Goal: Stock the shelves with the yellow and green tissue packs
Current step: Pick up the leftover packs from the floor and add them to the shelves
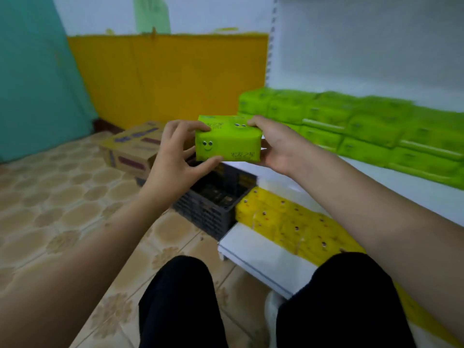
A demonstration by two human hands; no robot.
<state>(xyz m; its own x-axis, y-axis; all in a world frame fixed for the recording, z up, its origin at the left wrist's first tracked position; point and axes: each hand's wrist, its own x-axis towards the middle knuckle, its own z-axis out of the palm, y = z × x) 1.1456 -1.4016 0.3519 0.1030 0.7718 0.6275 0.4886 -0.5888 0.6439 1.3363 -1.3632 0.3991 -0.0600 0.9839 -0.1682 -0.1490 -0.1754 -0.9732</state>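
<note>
One green pack point(227, 139): we grip it at both ends, left hand point(173, 156) and right hand point(275, 144), above the crate point(211, 204).

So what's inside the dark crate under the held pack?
The dark crate shows mostly dark slatted bottom, no packs visible. The green pack held by the left hand and right hand covers its far part.

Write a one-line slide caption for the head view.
Both hands, left hand and right hand, hold a green tissue pack beside the shelf of stacked green packs.
</note>
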